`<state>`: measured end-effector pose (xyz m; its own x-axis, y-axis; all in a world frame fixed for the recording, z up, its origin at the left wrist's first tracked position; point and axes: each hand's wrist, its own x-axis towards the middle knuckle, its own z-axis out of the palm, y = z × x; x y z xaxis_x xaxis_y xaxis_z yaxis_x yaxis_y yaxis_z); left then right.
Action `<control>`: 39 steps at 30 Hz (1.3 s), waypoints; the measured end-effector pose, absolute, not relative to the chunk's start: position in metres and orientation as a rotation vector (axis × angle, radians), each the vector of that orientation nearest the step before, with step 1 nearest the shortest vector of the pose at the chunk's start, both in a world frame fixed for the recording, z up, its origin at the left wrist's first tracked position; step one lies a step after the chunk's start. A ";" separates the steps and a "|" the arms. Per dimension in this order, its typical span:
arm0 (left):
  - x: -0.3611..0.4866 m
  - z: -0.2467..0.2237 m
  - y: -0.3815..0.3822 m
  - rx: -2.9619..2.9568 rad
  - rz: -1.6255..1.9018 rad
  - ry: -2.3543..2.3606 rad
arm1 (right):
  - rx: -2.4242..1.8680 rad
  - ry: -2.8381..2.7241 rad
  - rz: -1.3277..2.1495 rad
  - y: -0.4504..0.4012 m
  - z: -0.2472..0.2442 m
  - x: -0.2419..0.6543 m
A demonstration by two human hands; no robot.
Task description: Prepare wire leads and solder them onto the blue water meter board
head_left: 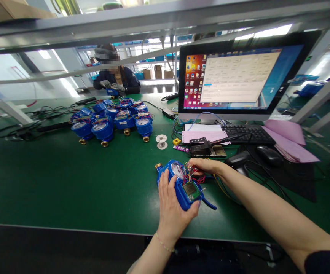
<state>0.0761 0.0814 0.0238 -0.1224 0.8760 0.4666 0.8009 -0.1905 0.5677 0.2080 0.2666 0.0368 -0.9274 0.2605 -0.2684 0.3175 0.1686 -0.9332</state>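
While my left grip clasps blue meter, right grip pinches wires; board looks seated, wires untucked.

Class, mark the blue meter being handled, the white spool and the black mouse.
Blue meter (pixel 179 188): head view, blue housing.
White spool (pixel 161 142): head view, middle section.
Black mouse (pixel 268 155): head view, top shell.
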 end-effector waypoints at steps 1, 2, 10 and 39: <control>0.076 0.024 0.081 2.016 1.212 1.932 | 0.587 2.363 -1.912 0.266 0.038 0.208; 0.076 0.025 0.081 2.013 1.211 1.930 | 0.589 2.359 -1.916 0.266 0.038 0.208; 0.080 0.026 0.082 1.950 1.256 1.936 | 0.602 2.300 -1.970 0.268 0.033 0.207; 0.077 0.025 0.081 1.998 1.213 1.924 | 0.774 2.138 -2.149 0.263 0.028 0.205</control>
<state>0.0766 0.0812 0.0253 -0.1249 0.8819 0.4545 0.7904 -0.1885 0.5829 0.2054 0.2631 0.0277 -0.8776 0.3293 -0.3484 0.3467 -0.0657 -0.9357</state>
